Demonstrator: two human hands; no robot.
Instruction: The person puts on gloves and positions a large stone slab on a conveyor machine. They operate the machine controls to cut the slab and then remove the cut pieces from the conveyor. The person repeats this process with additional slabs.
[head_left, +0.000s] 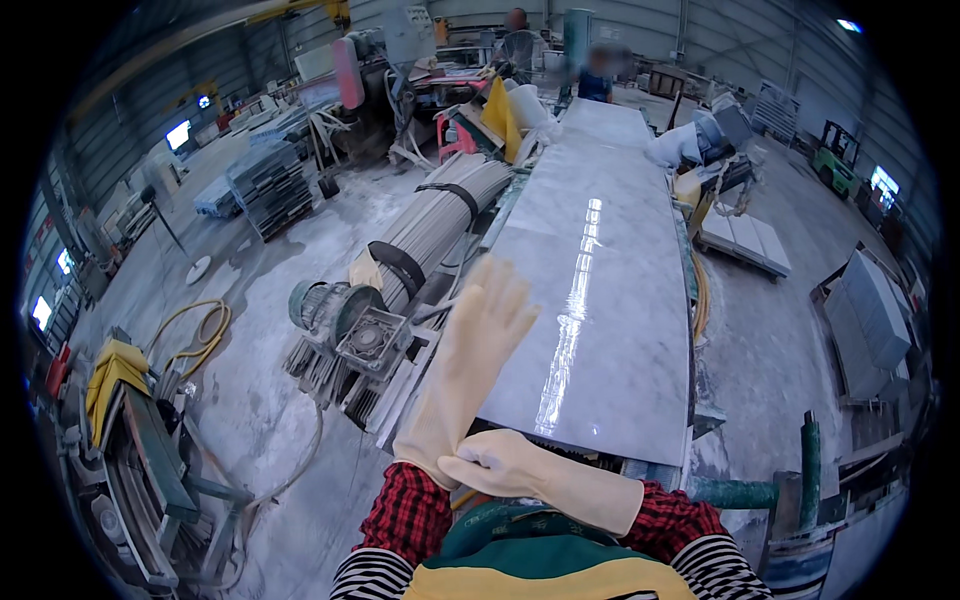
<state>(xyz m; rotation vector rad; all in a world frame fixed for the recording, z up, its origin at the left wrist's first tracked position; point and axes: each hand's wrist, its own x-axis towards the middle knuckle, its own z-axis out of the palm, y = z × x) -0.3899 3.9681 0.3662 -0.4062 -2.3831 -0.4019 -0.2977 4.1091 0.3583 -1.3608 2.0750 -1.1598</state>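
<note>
Cream rubber gloves cover both of my hands. My left hand (pixel 487 312) is raised at the near left edge of a long polished stone slab (pixel 630 330), its fingers stretched and apart with nothing in them. Across my left wrist lies my right hand (pixel 500 466), its fingers closed on the cuff of the left glove (pixel 428 455). Checked red-and-black sleeves show behind both cuffs. The grey slab stretches away from me on a machine bed and carries a bright streak of reflected light.
Left of the slab, an electric motor with gearbox (pixel 345 325) sits by a bundle of long grey strips (pixel 445 215). A yellow hose (pixel 205 335) lies on the wet floor. Green pipework (pixel 735 493) stands at the near right. Stacked slabs (pixel 868 310) and a forklift (pixel 835 160) are farther right. A person (pixel 597 80) is at the far end.
</note>
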